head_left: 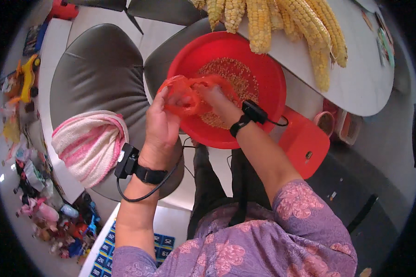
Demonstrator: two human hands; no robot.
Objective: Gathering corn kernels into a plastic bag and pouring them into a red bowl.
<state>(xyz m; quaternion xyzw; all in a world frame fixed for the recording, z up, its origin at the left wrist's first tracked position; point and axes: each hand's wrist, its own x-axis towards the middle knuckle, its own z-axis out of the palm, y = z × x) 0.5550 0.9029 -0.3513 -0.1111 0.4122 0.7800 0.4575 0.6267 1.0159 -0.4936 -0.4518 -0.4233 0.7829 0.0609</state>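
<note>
A thin red plastic bag (186, 110) hangs over the left part of a round red basin (273, 99), its mouth spread apart. Loose yellow corn kernels (238, 78) lie on the basin's bottom. My left hand (162, 117) grips the bag's left side, thumb up along its rim. On the bag's other side my right hand (217, 100) is closed on the plastic, its fingertips partly covered by the red film. What the bag contains, if anything, I cannot make out.
Several dried corn cobs (259, 27) hang over the edge of a white table (356, 87) at the upper right. A grey chair (99, 69) with a pink-and-white towel (92, 145) stands left. Beside the basin is a red stool (305, 143). Toys (51, 212) crowd the far left.
</note>
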